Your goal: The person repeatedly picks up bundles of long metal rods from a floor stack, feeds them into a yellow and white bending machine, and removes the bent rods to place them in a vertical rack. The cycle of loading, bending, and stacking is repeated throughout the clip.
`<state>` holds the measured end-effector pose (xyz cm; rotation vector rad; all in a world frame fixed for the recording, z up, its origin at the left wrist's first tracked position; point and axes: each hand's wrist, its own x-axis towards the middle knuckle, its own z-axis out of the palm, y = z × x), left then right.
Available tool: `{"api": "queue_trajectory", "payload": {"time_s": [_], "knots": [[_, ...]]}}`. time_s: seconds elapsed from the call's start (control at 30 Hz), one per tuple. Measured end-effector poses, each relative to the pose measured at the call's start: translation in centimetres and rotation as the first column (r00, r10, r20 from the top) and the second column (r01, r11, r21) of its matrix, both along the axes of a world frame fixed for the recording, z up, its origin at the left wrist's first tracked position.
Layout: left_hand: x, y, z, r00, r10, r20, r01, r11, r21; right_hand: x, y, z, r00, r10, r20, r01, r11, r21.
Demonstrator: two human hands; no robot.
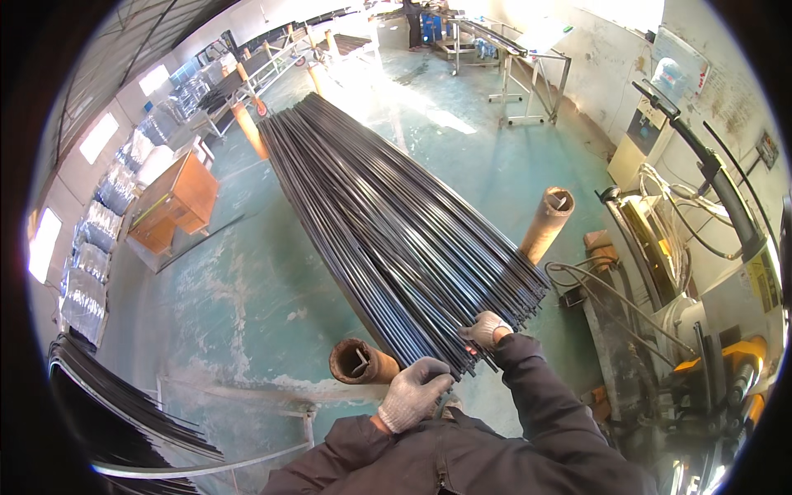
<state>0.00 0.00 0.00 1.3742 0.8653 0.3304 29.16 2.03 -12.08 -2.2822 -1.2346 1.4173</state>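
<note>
A long bundle of thin, shiny black rods (404, 223) stretches away from me, its near ends fanned unevenly in front of my body. My right hand (485, 330), in a pale knitted glove, is closed around a few rods near their ends, on the right part of the bundle. Lower and to the left, my left hand (414, 394), gloved alike, curls its fingers and thumb about the rod ends at the bundle's near left corner. How many rods each hand grips is hidden by the gloves.
Brown cardboard-wrapped posts, one near left (363, 363) and one right (548, 224), flank the bundle. A machine with hoses (709, 330) stands at right. More black strips (124, 412) lie on a rack at lower left. A wooden desk (175, 202) stands left; a person (414, 21) is far off.
</note>
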Motion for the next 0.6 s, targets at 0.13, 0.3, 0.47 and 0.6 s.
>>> {"api": "queue_trajectory", "payload": {"time_s": [0.13,0.3,0.47,0.6], "knots": [[0.9,-0.4,-1.0,0.999,-0.039,0.014,0.039,0.998,-0.045,-0.6,-3.2,-0.2,0.96,-0.244,-0.136,0.248,0.969,0.016],[1.3,1.0,-3.1,0.998,0.001,0.061,0.015,0.967,-0.255,-1.6,-5.7,3.6,0.97,-0.213,-0.117,0.208,0.977,-0.052],[3.0,3.8,-7.9,0.974,0.166,0.152,-0.076,0.878,-0.473,-4.3,-17.2,7.6,0.977,-0.155,0.145,0.162,0.986,-0.041],[5.6,5.4,-12.3,0.899,0.402,0.173,-0.228,0.768,-0.599,-8.5,-33.9,10.5,0.925,-0.33,0.187,0.358,0.923,-0.139]]}}
